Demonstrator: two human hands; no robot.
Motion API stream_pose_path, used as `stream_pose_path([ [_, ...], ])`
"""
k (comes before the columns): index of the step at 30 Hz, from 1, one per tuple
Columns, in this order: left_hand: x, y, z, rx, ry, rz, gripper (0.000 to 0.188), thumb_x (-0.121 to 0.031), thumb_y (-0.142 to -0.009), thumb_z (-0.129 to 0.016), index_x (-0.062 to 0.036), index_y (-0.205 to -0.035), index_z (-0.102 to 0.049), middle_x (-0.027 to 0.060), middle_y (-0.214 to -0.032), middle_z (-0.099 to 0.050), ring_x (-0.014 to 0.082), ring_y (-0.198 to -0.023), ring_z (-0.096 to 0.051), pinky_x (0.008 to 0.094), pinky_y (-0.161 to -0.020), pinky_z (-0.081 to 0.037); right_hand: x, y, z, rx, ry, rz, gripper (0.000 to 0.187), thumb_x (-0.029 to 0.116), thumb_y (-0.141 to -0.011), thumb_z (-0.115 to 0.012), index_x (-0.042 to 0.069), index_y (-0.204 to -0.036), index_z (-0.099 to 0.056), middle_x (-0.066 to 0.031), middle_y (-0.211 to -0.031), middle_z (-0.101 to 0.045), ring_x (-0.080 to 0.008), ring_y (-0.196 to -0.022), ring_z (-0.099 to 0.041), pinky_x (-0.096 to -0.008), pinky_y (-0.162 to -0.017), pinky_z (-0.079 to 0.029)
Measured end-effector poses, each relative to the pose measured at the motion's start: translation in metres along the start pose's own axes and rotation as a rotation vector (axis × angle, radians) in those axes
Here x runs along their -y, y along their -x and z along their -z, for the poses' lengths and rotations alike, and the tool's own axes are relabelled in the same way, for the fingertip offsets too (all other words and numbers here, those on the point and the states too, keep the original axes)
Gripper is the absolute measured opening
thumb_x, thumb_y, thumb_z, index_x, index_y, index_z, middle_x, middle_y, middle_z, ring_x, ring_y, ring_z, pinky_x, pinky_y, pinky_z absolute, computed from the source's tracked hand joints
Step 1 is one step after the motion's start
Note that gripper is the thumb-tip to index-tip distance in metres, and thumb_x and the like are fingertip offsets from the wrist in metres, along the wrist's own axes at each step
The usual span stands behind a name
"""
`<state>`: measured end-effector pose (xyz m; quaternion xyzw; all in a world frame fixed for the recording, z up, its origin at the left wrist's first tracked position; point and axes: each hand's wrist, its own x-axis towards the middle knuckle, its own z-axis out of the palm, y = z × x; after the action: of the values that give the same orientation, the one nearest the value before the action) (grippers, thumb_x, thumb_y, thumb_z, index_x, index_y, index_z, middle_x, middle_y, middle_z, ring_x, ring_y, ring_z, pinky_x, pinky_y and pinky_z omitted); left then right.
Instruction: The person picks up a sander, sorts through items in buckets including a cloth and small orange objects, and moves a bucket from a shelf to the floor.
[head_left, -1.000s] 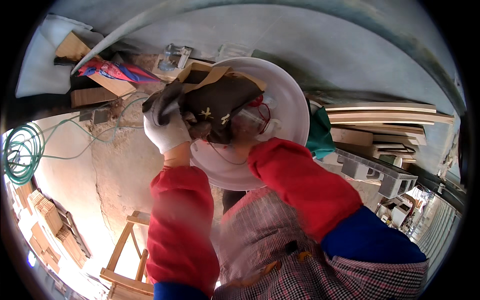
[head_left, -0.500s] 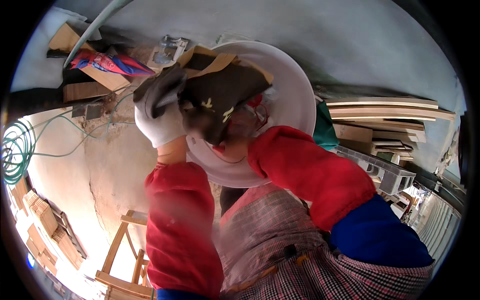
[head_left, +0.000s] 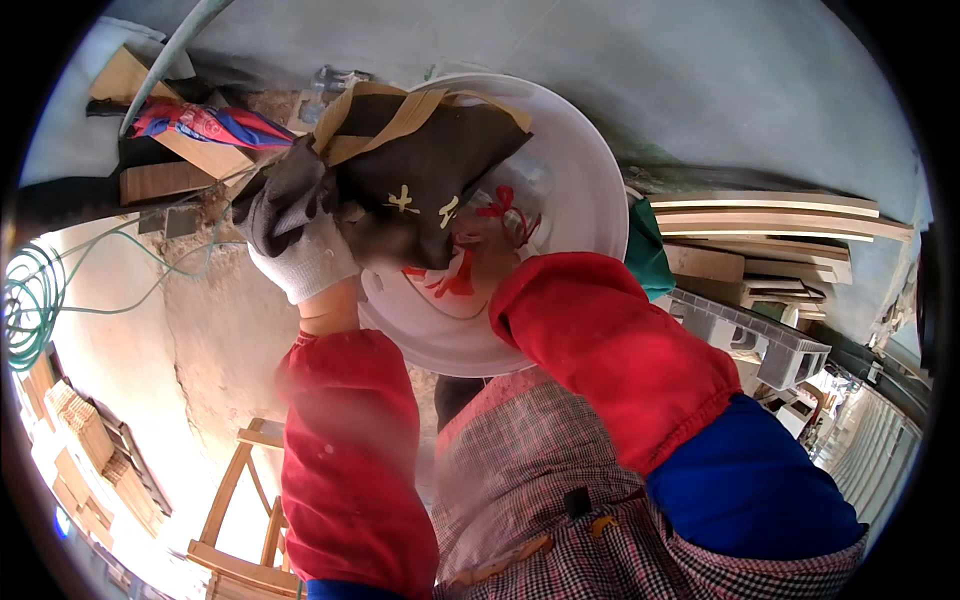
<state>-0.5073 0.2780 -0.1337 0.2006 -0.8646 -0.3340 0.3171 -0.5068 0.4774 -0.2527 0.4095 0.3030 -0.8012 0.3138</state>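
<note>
A work glove with a pale knit cuff and dark fingers covers my left hand (head_left: 300, 225), which is closed on a dark brown cloth bag (head_left: 425, 155) with tan edging and a tan strap. The bag leans over the left part of a round white tub (head_left: 592, 190). My bare right hand (head_left: 490, 268) reaches into the tub beside the bag. At its fingers are red ribbons (head_left: 508, 205) and some clear plastic. Blur and the bag hide its fingertips, so I cannot make out what they hold.
Stacked boards (head_left: 770, 218) and a grey plastic crate (head_left: 750, 335) lie to the right, with green cloth (head_left: 650, 250) beside the tub. A coiled green hose (head_left: 35, 310) is at far left, a wooden frame (head_left: 235, 510) at lower left. A grey wall rises behind the tub.
My left hand and the bag have shifted left and slightly up. More of the red ribbons now shows beside my right hand, which stays inside the tub.
</note>
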Motion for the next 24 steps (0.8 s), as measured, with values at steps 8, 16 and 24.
stream_pose_path([
  [8, -0.006, -0.005, 0.006, -0.064, 0.319, 0.029, 0.021, 0.003, -0.074, -0.063, 0.0016, -0.095, -0.060, 0.0081, -0.096, -0.060, 0.0183, -0.085, -0.058, 0.0286, -0.078, -0.046, 0.003, -0.018, 0.013, 0.120, 2.193, 0.373, 0.033, 0.021, -0.083, -0.048, 0.003, -0.108, -0.057, -0.0181, -0.107, -0.060, -0.0283, -0.101, -0.057, -0.0380, -0.084, -0.045],
  [16, 0.000, -0.004, 0.002, -0.119, 0.270, 0.038, 0.019, -0.012, -0.075, -0.060, -0.0030, -0.092, -0.065, 0.0117, -0.091, -0.063, 0.0257, -0.087, -0.059, 0.0321, -0.077, -0.046, 0.030, 0.007, 0.031, 0.637, 2.730, -0.006, 0.026, 0.017, -0.081, -0.049, 0.002, -0.098, -0.062, -0.0173, -0.100, -0.063, -0.0306, -0.098, -0.059, -0.0394, -0.080, -0.046],
  [24, 0.002, -0.004, 0.000, -0.091, 0.160, -0.068, 0.020, -0.012, -0.075, -0.059, -0.0054, -0.093, -0.065, 0.0130, -0.092, -0.063, 0.0296, -0.090, -0.058, 0.0341, -0.079, -0.045, 0.055, 0.098, -0.033, 0.804, 3.033, 0.166, 0.025, 0.017, -0.078, -0.056, 0.017, -0.100, -0.065, -0.0021, -0.110, -0.061, -0.0225, -0.108, -0.054, -0.0348, -0.092, -0.040],
])
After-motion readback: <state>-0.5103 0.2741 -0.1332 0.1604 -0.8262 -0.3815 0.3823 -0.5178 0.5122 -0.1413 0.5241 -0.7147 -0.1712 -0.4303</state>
